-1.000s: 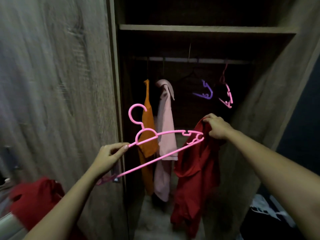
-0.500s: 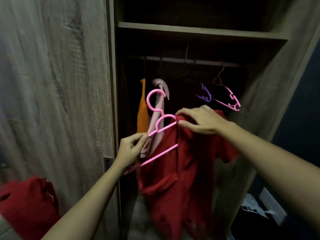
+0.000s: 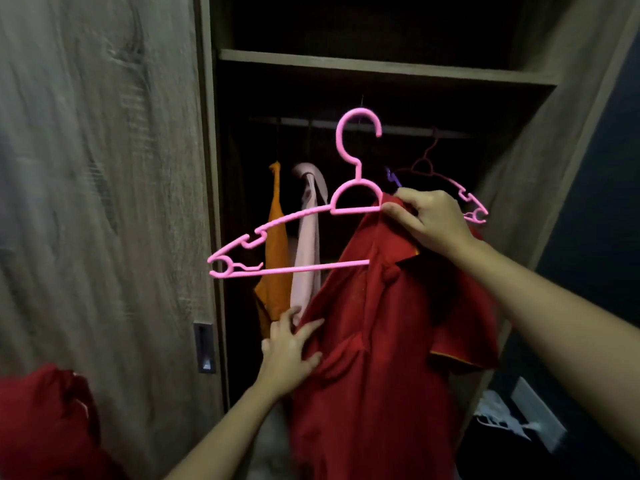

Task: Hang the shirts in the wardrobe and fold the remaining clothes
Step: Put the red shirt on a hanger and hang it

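Observation:
A red shirt (image 3: 377,341) hangs in front of the open wardrobe, its right shoulder on a pink hanger (image 3: 291,216). The hanger's left arm sticks out bare. My right hand (image 3: 429,220) pinches the shirt's collar together with the hanger's neck. My left hand (image 3: 291,351) lies with spread fingers on the shirt's left edge, lower down; whether it grips the cloth I cannot tell. Inside, an orange shirt (image 3: 277,237) and a pale pink shirt (image 3: 308,237) hang from the rail (image 3: 325,123).
An empty pink hanger (image 3: 467,199) and a purple one (image 3: 393,176) hang on the rail behind my right hand. The wardrobe door (image 3: 104,202) stands at left. More red cloth (image 3: 45,424) lies at the bottom left. A shelf (image 3: 381,69) runs above the rail.
The hanger has risen and levelled, now inside the shirt's right shoulder. My left hand let go of the hanger and dropped to the shirt's left edge. My right hand took the hanger's neck.

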Available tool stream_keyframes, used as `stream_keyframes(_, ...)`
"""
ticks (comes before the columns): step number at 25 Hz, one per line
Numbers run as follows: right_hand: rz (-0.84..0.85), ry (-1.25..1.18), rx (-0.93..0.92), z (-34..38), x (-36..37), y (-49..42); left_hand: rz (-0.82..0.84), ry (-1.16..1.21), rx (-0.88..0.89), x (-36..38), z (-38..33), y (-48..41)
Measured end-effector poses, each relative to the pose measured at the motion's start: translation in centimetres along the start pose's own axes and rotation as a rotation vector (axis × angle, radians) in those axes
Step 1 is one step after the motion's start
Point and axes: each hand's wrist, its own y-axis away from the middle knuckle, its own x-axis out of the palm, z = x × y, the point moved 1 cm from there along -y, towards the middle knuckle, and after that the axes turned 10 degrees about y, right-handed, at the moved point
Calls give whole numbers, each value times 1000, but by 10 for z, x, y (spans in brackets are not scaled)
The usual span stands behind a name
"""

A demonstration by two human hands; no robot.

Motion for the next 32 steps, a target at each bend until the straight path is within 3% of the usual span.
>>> stream_keyframes(3,0,-4,61,-26,-3,17,182,474,-169,-32,28,-30)
stream_keyframes(7,105,44,167,-51,11,58,364,429,-230,-80,49,-62)
stream_keyframes(9,170,68,147,-54,17,74,321,365,-316,-97,38,-74)
stream_keyframes(12,215,147,63,-37,28,77,55,174,-399,-110,-8,-91)
stream_keyframes(15,215,110,251,-6,41,64,-156,-109,-304,-106,-74,-90)
stream_keyframes(17,239,-7,424,3,45,56,-116,-263,-126,-87,-101,-72)
stream_keyframes(20,253,-144,498,-7,42,58,-23,-288,167,-67,-104,-39)
stream_keyframes(23,216,-253,451,-19,36,58,-313,-219,420,-98,-85,-48)
stream_keyframes(25,191,-355,407,-22,35,53,-322,-253,360,-124,-67,-66)
stream_keyframes(27,211,-437,367,-18,35,49,-89,-170,292,-138,-55,-80)
stream_keyframes(29,258,-444,295,-15,29,44,10,44,291,-141,-48,-83)
stream_keyframes(32,286,-129,185,-25,17,42,-57,268,281,-154,-38,-89)
